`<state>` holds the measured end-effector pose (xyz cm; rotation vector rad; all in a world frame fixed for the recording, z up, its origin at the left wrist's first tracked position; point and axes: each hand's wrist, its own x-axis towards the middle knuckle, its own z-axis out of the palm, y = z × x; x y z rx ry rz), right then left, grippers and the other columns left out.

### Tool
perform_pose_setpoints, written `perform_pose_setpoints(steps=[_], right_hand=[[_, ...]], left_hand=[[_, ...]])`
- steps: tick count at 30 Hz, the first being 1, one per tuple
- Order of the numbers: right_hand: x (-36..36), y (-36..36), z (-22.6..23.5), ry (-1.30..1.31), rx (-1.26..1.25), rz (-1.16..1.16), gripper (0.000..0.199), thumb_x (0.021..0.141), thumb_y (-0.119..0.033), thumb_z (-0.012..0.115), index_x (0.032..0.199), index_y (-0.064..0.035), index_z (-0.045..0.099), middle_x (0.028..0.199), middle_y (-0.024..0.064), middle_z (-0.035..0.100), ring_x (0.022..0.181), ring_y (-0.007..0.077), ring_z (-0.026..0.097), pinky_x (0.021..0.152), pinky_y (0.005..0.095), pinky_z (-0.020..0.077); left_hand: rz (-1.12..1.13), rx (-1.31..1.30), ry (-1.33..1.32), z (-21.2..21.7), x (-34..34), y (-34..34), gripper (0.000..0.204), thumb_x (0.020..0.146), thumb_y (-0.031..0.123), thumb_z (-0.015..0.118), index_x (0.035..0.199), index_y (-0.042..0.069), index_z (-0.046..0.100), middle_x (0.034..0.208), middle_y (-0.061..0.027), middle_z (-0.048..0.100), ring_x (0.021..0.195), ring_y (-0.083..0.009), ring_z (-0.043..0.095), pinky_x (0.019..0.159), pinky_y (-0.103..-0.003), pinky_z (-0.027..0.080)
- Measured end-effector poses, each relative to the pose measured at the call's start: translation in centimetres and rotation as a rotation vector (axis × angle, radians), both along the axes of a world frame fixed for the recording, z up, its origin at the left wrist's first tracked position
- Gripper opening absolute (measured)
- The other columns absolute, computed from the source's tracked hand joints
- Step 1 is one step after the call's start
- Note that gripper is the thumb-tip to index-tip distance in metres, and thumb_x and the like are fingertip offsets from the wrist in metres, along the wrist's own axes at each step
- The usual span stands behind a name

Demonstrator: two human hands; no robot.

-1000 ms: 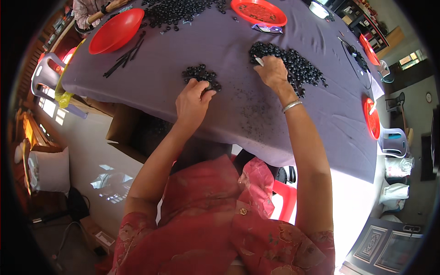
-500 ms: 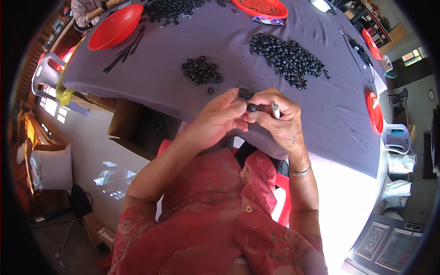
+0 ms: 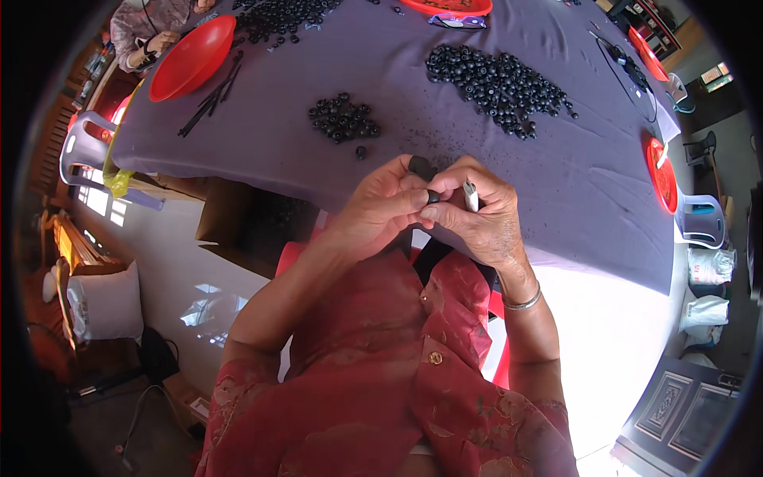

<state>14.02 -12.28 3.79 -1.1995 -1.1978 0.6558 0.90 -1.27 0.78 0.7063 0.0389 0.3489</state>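
My left hand is closed, pinching a small black bead between its fingertips. A black cover sits on one of its fingertips. My right hand meets it at the bead, with thumb and forefinger right against it. A short, pale, flat-sided tool juts up from the right hand's grip; its working end is hidden by the fingers. Beyond the hands lie a small pile of black beads, one loose bead, and a larger pile of beads to the right.
Dark crumbs speckle the purple tablecloth. Black sticks lie beside a red bowl at the far left, where another person's hand rests. Under the table edge stands an open cardboard box. A red plate sits at the right edge.
The bead has turned a little between my fingertips, and the pale tool tilts slightly differently. Both hands stay together; the whole view has shifted slightly.
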Motion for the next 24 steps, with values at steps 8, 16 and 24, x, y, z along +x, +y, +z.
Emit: perform_pose_setpoints(steps=[8,16,24], right_hand=[[-0.1,-0.2,1.5,0.302,-0.103,0.123,0.004,0.082,0.004,0.065,0.086,0.0051,0.063,0.079,0.0065,0.058,0.069,0.0159,0.064,0.061,0.0269,0.0529],[1.1,-1.2,1.8,-0.064,-0.216,-0.096,0.030,0.091,-0.031,0.057,0.098,-0.0018,0.061,0.074,0.0001,0.054,0.060,0.0058,0.045,0.054,0.0196,0.0352],[-0.3,-0.7,1.3,-0.557,-0.011,-0.106,0.013,0.081,-0.016,0.069,0.086,-0.0061,0.063,0.075,0.0071,0.061,0.059,0.0257,0.058,0.051,0.0343,0.0464]], left_hand=[[-0.058,-0.009,0.018,-0.7,-0.1,0.5,0.028,0.086,0.006,0.063,0.108,0.006,0.045,0.086,-0.0019,0.058,0.080,-0.0127,0.059,0.071,-0.030,0.049],[0.007,0.001,0.035,0.1,-0.3,0.5,0.016,0.087,0.008,0.063,0.099,0.008,0.052,0.082,-0.0034,0.057,0.076,-0.0136,0.053,0.068,-0.030,0.046],[0.049,0.029,-0.036,-0.1,-0.5,0.7,0.008,0.090,0.010,0.060,0.096,0.008,0.055,0.085,-0.0033,0.058,0.078,-0.0112,0.055,0.070,-0.026,0.047]])
